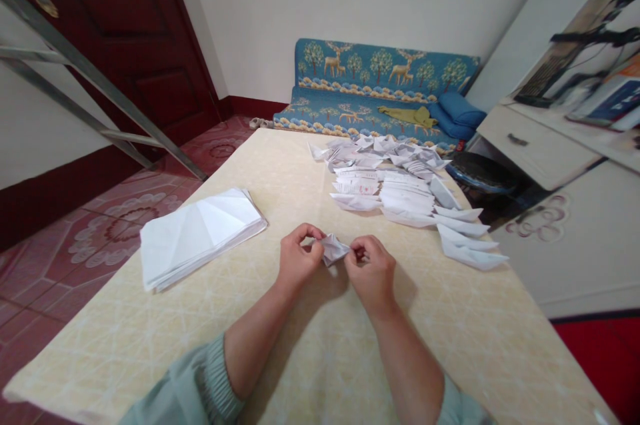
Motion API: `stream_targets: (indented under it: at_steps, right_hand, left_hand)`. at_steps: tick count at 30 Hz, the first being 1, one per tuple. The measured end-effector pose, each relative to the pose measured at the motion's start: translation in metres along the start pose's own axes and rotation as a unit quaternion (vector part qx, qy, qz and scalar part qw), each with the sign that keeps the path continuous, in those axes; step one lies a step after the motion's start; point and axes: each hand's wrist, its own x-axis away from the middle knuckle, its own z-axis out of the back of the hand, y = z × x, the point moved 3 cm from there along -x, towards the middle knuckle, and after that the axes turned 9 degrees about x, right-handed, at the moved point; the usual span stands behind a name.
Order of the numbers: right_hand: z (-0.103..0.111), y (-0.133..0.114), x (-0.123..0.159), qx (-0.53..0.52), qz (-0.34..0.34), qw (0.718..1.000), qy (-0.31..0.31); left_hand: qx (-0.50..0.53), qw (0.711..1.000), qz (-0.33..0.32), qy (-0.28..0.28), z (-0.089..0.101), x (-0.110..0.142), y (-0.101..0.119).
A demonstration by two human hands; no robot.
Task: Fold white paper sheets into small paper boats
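Mid-table (280,172), away from edges, hands (297,255) (369,268) pinching folded paper (333,249)

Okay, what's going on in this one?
A person is pinching a small piece of folded white paper between their left hand and right hand, above a cream patterned table. To the left of the hands lies a stack of creased white paper. Beyond them, a heap of folded paper boats spreads across the table toward a blue deer-print sofa cushion.
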Motion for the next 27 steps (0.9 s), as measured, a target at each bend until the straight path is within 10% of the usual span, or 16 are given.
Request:
stream_targets:
  at_steps: [10,27]
  right_hand:
    - [-0.013,0.033,0.004,-0.106,-0.227,0.965,-0.071]
    - [-0.007,0.023,0.001,-0.145,-0.236,0.953,-0.123]
  left_hand:
    - [0.093,0.995,-0.012,-0.027,0.004,-0.004,-0.003]
    - [0.101,0.988,0.116,-0.023,0.0,-0.007,-0.025]
